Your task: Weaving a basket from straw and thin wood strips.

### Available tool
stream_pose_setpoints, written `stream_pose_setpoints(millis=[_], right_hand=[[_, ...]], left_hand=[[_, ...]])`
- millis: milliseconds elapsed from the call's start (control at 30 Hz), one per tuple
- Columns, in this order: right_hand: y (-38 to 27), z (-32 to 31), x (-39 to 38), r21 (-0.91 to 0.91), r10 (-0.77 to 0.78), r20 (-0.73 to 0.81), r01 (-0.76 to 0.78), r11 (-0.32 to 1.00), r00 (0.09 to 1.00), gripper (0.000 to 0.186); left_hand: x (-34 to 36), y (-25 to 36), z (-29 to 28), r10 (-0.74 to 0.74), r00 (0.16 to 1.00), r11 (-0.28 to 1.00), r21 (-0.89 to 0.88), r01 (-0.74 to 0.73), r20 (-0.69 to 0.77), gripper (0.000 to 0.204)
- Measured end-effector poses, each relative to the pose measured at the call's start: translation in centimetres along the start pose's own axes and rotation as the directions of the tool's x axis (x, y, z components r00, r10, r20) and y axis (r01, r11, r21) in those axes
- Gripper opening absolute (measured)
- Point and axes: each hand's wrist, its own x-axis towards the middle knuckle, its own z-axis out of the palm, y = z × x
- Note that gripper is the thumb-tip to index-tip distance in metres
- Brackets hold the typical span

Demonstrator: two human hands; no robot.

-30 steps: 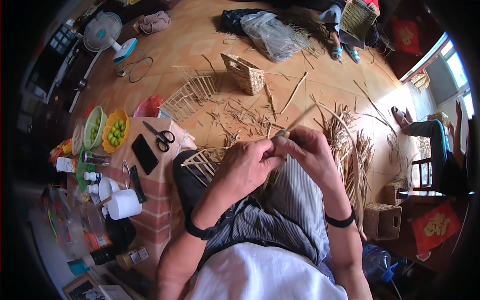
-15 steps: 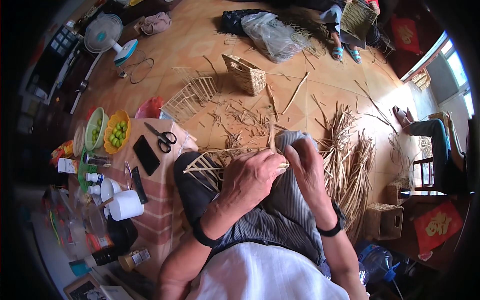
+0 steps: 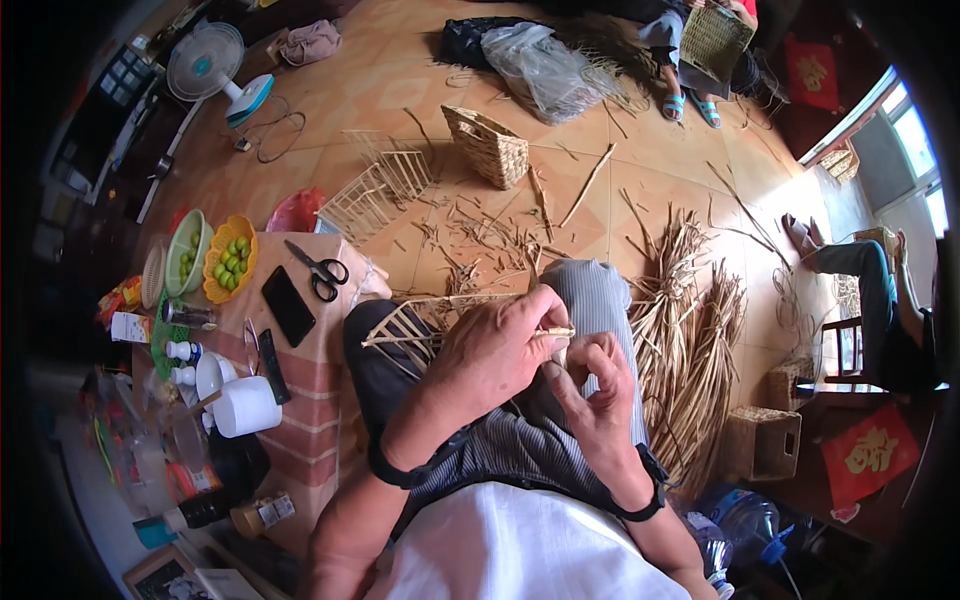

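A pale open basket frame [image 3: 402, 336] of thin bars rests across my lap. My left hand [image 3: 500, 345] is closed over its right end, thumb and fingers pinching a pale bar [image 3: 555, 332] there. Just below and to the right, my right hand [image 3: 598, 385] has its fingers curled in, thumb against a short bit of dried plant strip [image 3: 562, 353] that hangs from the bar. Most of the strip is hidden by the fingers. A dark band circles each wrist.
Scissors [image 3: 318, 270], a black phone [image 3: 289, 305] and bowls of green fruit [image 3: 230, 262] are on the table at left. Bundled dried stalks [image 3: 690, 350] lie right of my knee. A woven basket [image 3: 490, 146] and another bar frame [image 3: 375, 195] stand ahead. Other people sit farther off.
My right hand has come down toward me from above the bar, its fingers curling. My left hand has shifted slightly, so the bar end shows more.
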Motion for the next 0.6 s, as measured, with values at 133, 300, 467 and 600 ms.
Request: stream_pose_setpoints(millis=[133, 300, 467, 600], right_hand=[[-0.8, -0.6, -0.4, 0.462, 0.319, 0.272, -0.414, 0.784, 0.908, 0.019], [0.2, -0.3, -1.0, 0.593, 0.333, 0.531, -0.623, 0.511, 0.779, 0.031], [0.2, -1.2, -1.3, 0.637, 0.313, 0.616, -0.691, 0.342, 0.723, 0.030], [-0.7, -1.8, -1.8, 0.692, 0.267, 0.655, -0.703, 0.163, 0.707, 0.031]], left_hand=[[-1.0, -0.5, 0.7, 0.101, 0.986, 0.995, 0.018, -0.100, -0.131, 0.017], [-1.5, -1.0, 1.4, 0.245, 0.949, 0.958, 0.200, -0.205, -0.199, 0.018], [-1.7, -1.1, 1.5, 0.260, 0.933, 0.961, 0.165, -0.224, -0.247, 0.012], [-1.7, -1.1, 1.5, 0.270, 0.934, 0.958, 0.166, -0.236, -0.235, 0.010]])
